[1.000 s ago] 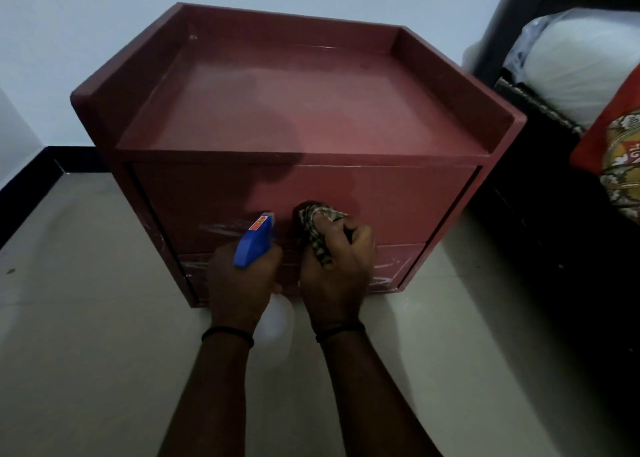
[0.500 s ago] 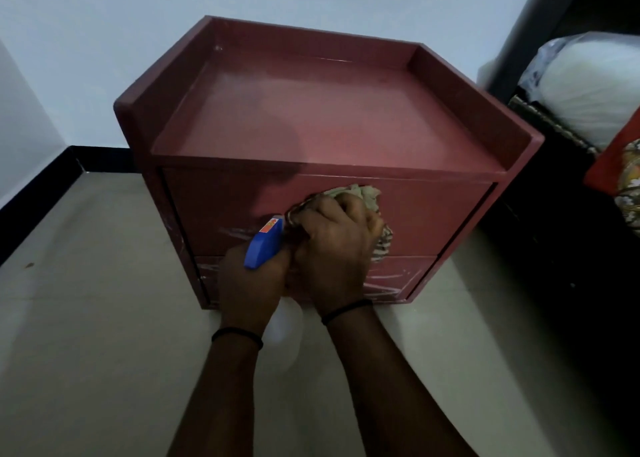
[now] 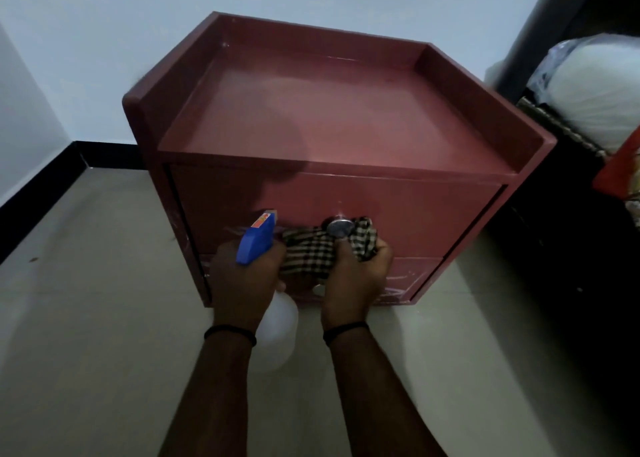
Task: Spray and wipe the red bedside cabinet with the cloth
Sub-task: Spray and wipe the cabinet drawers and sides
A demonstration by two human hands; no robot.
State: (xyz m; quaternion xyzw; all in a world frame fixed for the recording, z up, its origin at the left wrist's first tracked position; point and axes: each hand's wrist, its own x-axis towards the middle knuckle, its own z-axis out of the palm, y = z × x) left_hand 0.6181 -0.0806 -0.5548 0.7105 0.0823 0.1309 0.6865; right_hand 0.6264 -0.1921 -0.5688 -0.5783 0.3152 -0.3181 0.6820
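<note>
The red bedside cabinet (image 3: 332, 117) stands on the floor against the wall, with a raised rim round its top and two drawers in front. My left hand (image 3: 244, 280) grips a spray bottle (image 3: 258, 240) with a blue trigger head and a white body that hangs below the hand. My right hand (image 3: 356, 276) holds a checked cloth (image 3: 311, 252) bunched against the upper drawer front, just below its round metal knob (image 3: 341, 228). A second small knob (image 3: 318, 289) shows on the lower drawer between my hands.
A dark bed frame (image 3: 568, 248) stands close on the cabinet's right, with a white pillow (image 3: 602, 86) and a red patterned cushion (image 3: 623, 165) on it. Pale floor tiles (image 3: 86, 318) spread to the left and front. A black skirting (image 3: 38, 193) runs along the wall.
My right hand has slid down with the cloth from over the upper drawer's knob, which now shows. The view has shifted so the cabinet sits further right.
</note>
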